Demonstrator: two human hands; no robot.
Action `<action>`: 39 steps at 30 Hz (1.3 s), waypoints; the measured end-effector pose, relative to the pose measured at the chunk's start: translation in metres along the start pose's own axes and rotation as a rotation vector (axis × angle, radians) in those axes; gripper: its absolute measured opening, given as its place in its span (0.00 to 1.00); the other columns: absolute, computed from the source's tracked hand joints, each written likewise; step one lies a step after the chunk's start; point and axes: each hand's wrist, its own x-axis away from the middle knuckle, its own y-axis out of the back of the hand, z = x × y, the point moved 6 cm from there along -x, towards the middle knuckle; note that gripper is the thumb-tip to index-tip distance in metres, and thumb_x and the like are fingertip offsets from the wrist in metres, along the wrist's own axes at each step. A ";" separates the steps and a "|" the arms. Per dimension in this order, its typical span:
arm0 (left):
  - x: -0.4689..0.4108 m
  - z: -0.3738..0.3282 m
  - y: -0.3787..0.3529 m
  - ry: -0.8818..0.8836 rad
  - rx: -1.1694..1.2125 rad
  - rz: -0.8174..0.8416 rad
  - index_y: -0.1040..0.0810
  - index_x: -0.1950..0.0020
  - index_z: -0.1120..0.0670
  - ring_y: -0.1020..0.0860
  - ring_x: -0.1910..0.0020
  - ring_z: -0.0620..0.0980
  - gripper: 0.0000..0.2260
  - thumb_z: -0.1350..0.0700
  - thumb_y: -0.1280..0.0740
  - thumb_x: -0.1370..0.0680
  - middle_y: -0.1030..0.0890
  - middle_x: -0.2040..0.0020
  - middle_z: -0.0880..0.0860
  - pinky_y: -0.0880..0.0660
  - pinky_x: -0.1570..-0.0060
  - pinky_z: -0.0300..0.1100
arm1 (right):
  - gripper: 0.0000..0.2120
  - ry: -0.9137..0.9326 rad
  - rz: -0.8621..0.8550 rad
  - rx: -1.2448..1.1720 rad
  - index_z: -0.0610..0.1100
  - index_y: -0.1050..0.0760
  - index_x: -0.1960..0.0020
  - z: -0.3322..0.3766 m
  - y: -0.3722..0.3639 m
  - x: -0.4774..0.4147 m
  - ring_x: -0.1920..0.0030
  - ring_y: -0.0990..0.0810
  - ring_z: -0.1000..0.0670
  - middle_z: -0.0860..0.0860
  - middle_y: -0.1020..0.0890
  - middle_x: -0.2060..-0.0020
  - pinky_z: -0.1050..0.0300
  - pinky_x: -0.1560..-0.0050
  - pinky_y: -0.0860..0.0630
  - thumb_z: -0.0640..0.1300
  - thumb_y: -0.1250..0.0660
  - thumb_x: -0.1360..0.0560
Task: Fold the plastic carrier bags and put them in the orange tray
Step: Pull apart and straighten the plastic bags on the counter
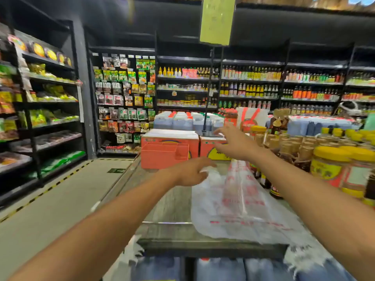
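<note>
hands: 2 | left hand (190, 172): fingers curled on far-left corner of carrier bag, seemingly pinching it (blurred) | right hand (233, 142): raised over table's far end, fingers spread apart, holding nothing | carrier bag (241, 201): 1, flat on grey table (166, 209), near edge overhanging | orange tray (162, 157): 1, at far end, just beyond left hand | orange cartons (193, 148): 2, behind tray

We see both bare forearms stretched forward from the lower corners. The left hand (189, 172) lies palm down with its fingers curled over. Through the blur it seems to pinch the near edge of the plastic bag (239, 209). The right hand (233, 141) is higher and farther out, fingers spread and straight, gripping nothing.
</note>
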 end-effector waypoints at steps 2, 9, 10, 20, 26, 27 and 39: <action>0.007 -0.007 -0.029 0.066 0.081 0.158 0.30 0.23 0.46 0.32 0.26 0.51 0.22 0.59 0.40 0.17 0.32 0.22 0.51 0.36 0.27 0.45 | 0.22 -0.021 0.082 0.051 0.51 0.26 0.31 -0.003 -0.011 0.016 0.35 0.26 0.44 0.48 0.27 0.35 0.45 0.39 0.26 0.53 0.33 0.25; 0.037 -0.007 -0.088 0.255 0.081 0.501 0.36 0.21 0.38 0.31 0.27 0.52 0.25 0.56 0.45 0.17 0.32 0.22 0.49 0.35 0.29 0.45 | 0.24 -0.135 0.336 0.112 0.50 0.26 0.28 -0.023 -0.074 0.070 0.31 0.27 0.46 0.48 0.27 0.29 0.48 0.33 0.28 0.55 0.32 0.22; 0.043 -0.005 -0.089 0.269 0.046 0.508 0.38 0.20 0.37 0.34 0.23 0.52 0.24 0.53 0.45 0.16 0.35 0.20 0.48 0.39 0.25 0.47 | 0.25 -0.143 0.354 0.108 0.51 0.27 0.27 -0.024 -0.084 0.074 0.30 0.27 0.46 0.49 0.28 0.27 0.48 0.33 0.28 0.56 0.33 0.22; 0.082 0.023 -0.052 0.346 -0.114 0.362 0.32 0.22 0.42 0.31 0.25 0.53 0.21 0.45 0.45 0.15 0.29 0.23 0.47 0.36 0.28 0.50 | 0.37 -0.120 0.689 0.217 0.50 0.39 0.19 -0.021 -0.149 0.087 0.22 0.37 0.45 0.49 0.37 0.20 0.46 0.23 0.40 0.70 0.44 0.22; 0.072 0.049 -0.053 0.289 -0.067 0.258 0.20 0.32 0.44 0.23 0.34 0.49 0.16 0.51 0.40 0.17 0.21 0.31 0.45 0.27 0.33 0.49 | 0.35 -0.049 0.794 0.169 0.52 0.46 0.17 -0.023 -0.151 0.080 0.19 0.43 0.48 0.52 0.44 0.18 0.49 0.21 0.47 0.64 0.41 0.18; 0.068 0.055 -0.054 0.280 -0.077 0.247 0.22 0.31 0.42 0.24 0.33 0.49 0.19 0.56 0.39 0.19 0.23 0.30 0.45 0.27 0.33 0.48 | 0.34 -0.041 0.804 0.161 0.53 0.45 0.17 -0.026 -0.150 0.078 0.19 0.43 0.48 0.53 0.44 0.18 0.49 0.21 0.47 0.63 0.39 0.19; 0.026 0.094 -0.058 0.059 -0.383 0.314 0.28 0.28 0.35 0.27 0.29 0.48 0.20 0.50 0.39 0.19 0.25 0.28 0.40 0.30 0.31 0.49 | 0.27 0.025 0.812 -0.044 0.58 0.33 0.24 -0.027 -0.144 0.076 0.25 0.35 0.50 0.56 0.30 0.26 0.46 0.23 0.41 0.67 0.45 0.19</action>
